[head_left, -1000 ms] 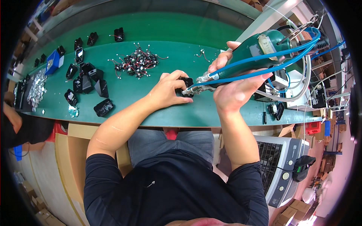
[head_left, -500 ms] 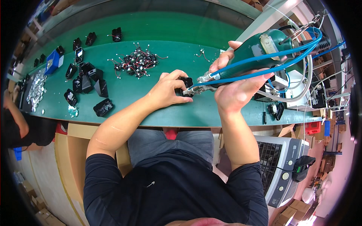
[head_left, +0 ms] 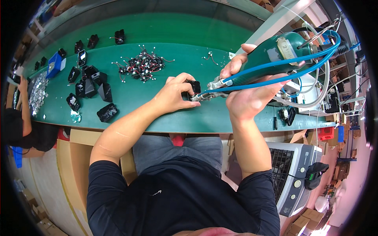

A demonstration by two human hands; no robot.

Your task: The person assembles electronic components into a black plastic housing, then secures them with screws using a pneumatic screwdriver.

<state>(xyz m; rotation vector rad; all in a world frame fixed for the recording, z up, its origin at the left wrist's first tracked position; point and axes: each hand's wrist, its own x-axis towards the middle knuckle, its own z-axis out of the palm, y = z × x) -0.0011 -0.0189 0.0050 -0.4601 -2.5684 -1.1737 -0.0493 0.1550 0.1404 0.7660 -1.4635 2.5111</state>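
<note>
My left hand [head_left: 175, 93] pinches a small black plastic housing [head_left: 194, 85] on the green bench, fingers on its far side and thumb on its near side. My right hand [head_left: 249, 100] is wrapped around a green power screwdriver [head_left: 258, 59] with a metal nose and blue air hoses. The tool slants down to the left, and its tip meets the housing beside my left thumb. My left fingers partly cover the housing, so what lies inside it cannot be made out.
A pile of small black parts with red wires [head_left: 143, 65] lies beyond my left forearm. Several black housings [head_left: 90, 87] sit farther left, near a blue bin [head_left: 55, 65]. At the far left a co-worker's arm [head_left: 26, 106] reaches over the bench. A grey cooler [head_left: 299, 173] stands at lower right.
The screwdriver's body has shifted slightly right, its tip still at the housing. My left hand has barely moved. The co-worker's forearm at the far left has swung up toward the bench.
</note>
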